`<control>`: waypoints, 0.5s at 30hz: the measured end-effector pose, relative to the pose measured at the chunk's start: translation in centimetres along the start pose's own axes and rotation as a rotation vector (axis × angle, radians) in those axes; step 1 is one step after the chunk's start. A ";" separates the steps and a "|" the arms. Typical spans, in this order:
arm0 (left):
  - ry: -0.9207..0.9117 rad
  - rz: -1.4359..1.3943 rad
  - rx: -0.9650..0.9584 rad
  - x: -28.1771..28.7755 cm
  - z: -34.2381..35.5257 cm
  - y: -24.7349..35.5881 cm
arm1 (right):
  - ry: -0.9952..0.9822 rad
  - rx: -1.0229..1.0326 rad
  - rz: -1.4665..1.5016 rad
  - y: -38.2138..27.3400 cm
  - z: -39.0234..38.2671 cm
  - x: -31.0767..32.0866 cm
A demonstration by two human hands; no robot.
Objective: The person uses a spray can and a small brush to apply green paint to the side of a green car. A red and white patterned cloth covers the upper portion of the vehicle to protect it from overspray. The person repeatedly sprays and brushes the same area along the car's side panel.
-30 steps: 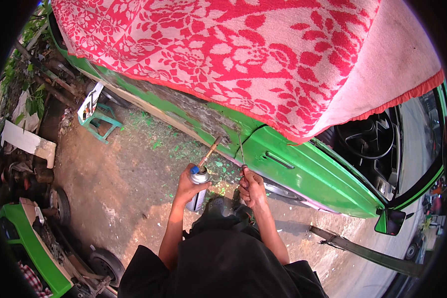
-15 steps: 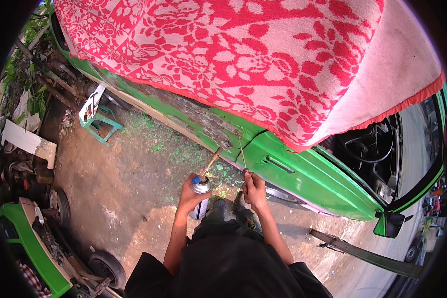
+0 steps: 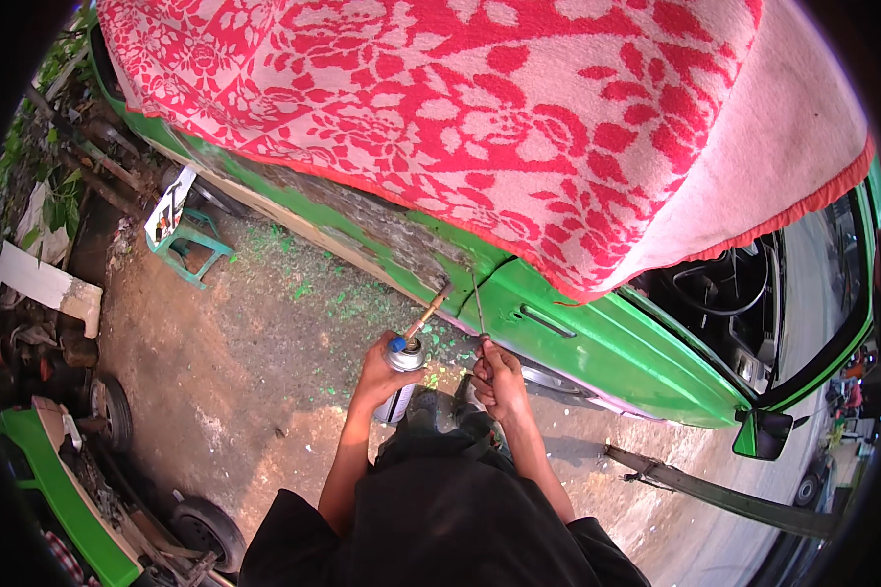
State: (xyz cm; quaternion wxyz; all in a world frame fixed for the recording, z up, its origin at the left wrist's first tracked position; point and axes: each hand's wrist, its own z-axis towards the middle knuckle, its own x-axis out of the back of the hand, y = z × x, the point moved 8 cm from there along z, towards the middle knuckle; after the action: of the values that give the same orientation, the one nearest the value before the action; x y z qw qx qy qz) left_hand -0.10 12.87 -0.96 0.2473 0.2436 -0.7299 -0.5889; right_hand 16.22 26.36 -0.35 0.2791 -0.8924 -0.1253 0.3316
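1. Since the earlier frame, the blowtorch (image 3: 405, 354) has shifted to the right, bringing its nozzle nearer the tip of the slim metal tool (image 3: 479, 305); the view itself has slid slightly as well.
2. The blowtorch is a pale canister with a silver shoulder, a blue knob and a long copper-brown nozzle (image 3: 428, 311). It stands nearly upright in front of the person, its nozzle slanting up and right to the lower part of a green car (image 3: 636, 357).
3. The slim tool has a thin, straight, greyish shaft. Its far end lies over the green bodywork, just left of the door seam; whether it touches the metal cannot be told.
4. Beside both tips, the paint gives way to a rough, grey-brown bare patch (image 3: 401, 235), partly beneath a red-and-pink floral towel (image 3: 460, 117).
5. The left hand (image 3: 375, 377) is clamped around the canister's upper part, thumb reaching across the near side. Its forearm rises from a black sleeve, leaning slightly right.
6. The right hand (image 3: 500, 382) is closed on the tool's handle end, fingers curled and knuckles up. Its forearm slants up and left, so the two hands work side by side.
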 end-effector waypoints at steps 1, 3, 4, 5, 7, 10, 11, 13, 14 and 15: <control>-0.001 -0.012 0.001 -0.2 0.0 -0.1 | -0.001 -0.010 0.016 0.1 0.0 0.0; -0.003 -0.029 0.001 -0.3 0.2 -0.6 | -0.005 -0.025 0.047 0.1 0.1 -0.1; -0.005 -0.036 0.000 -0.4 0.2 -0.9 | -0.013 -0.029 0.064 0.2 0.2 -0.2; -0.006 -0.042 -0.001 -0.4 0.3 -1.3 | -0.021 -0.034 0.080 0.3 0.3 -0.2; -0.016 -0.062 0.025 -0.7 0.6 -1.3 | -0.032 -0.038 0.107 0.5 0.4 -0.2; -0.024 -0.070 0.018 -0.9 1.0 -0.9 | -0.035 -0.044 0.147 0.7 0.5 -0.5; -0.025 -0.069 0.008 -0.9 1.2 -0.7 | -0.031 -0.049 0.165 0.7 0.5 -0.5; -0.035 -0.047 -0.004 -1.0 1.4 0.1 | -0.033 -0.049 0.197 0.9 0.5 -0.5; -0.040 -0.036 -0.010 -1.1 1.5 0.4 | -0.040 -0.045 0.211 1.1 0.7 -0.4; -0.046 -0.034 -0.011 -1.0 1.6 0.5 | -0.049 -0.042 0.226 1.2 0.8 -0.5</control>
State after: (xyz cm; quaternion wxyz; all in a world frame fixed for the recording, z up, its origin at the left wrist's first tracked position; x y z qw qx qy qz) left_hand -0.39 14.84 -0.85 0.2219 0.2410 -0.7277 -0.6026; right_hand 15.39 25.53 -1.30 0.2181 -0.8981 -0.0379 0.3800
